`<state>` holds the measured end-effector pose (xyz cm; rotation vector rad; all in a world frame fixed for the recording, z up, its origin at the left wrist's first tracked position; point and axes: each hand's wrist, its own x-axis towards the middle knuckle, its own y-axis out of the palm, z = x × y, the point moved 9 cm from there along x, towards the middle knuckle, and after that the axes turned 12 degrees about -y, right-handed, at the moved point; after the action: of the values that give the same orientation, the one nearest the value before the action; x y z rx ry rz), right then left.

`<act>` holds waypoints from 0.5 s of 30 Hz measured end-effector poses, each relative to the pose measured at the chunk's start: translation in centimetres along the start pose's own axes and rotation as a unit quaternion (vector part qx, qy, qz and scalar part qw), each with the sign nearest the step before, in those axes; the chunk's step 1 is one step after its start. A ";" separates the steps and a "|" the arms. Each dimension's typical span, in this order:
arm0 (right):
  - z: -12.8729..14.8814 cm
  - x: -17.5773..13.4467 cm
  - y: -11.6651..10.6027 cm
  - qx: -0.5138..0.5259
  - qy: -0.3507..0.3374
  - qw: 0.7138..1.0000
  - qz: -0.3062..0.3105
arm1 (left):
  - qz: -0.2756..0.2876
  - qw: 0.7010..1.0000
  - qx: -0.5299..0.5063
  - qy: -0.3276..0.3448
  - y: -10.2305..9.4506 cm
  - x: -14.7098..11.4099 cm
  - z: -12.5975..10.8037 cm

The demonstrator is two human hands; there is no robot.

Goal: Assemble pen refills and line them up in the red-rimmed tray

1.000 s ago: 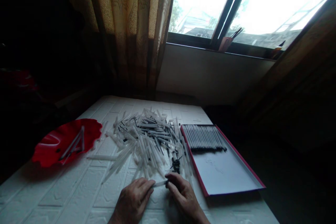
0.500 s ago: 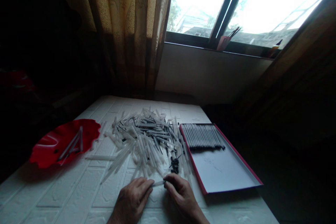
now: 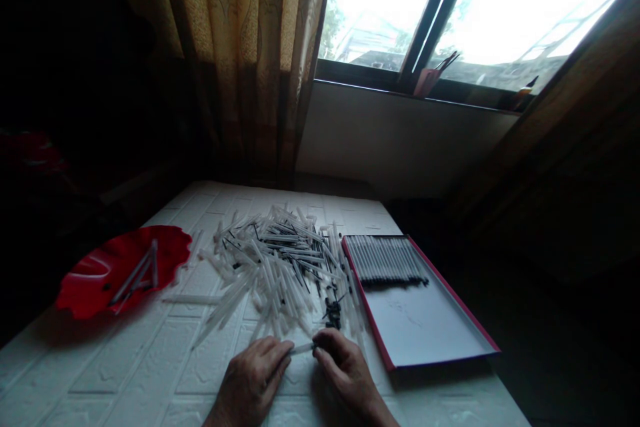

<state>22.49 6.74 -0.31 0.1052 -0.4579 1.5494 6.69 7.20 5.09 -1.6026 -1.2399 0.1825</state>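
Near the front of the table, a clear pen barrel [image 3: 301, 349] with a dark end spans the gap between my hands. My left hand [image 3: 254, 377] pinches its left part, fingers closed. The dark right end sits in the closed fingertips of my right hand [image 3: 345, 370], which partly hide it. Just beyond lies a loose pile of clear pen barrels [image 3: 280, 290] mixed with dark ink refills [image 3: 295, 240]. A small heap of black pen caps or plugs [image 3: 333, 313] lies right above my right hand.
To the right, a shallow box lid [image 3: 425, 330] with red edges holds a row of pens [image 3: 385, 259]. A red scalloped bowl [image 3: 85, 287] with a few pen pieces stands on the left. The white brick-patterned table [image 3: 135, 360] ends at the right beside the lid.
Almost nothing differs. Both hands keep their grip on the pen barrel, and the piles, lid and bowl stay in place.
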 end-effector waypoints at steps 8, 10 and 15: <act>-0.2 -0.1 0.1 -0.017 0.014 1.000 0.007 | 0.009 1.000 -0.015 -0.008 0.1 0.0 0.2; -0.1 -0.2 0.1 0.005 0.011 1.000 0.000 | 0.007 1.000 -0.014 -0.009 0.1 0.1 0.2; -0.1 -0.1 0.1 0.021 0.010 1.000 0.000 | -0.003 1.000 -0.008 -0.004 0.0 0.1 0.2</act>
<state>22.39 6.69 -0.43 0.1210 -0.4095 1.5586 6.61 7.39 5.00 -1.6134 -1.2561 0.1760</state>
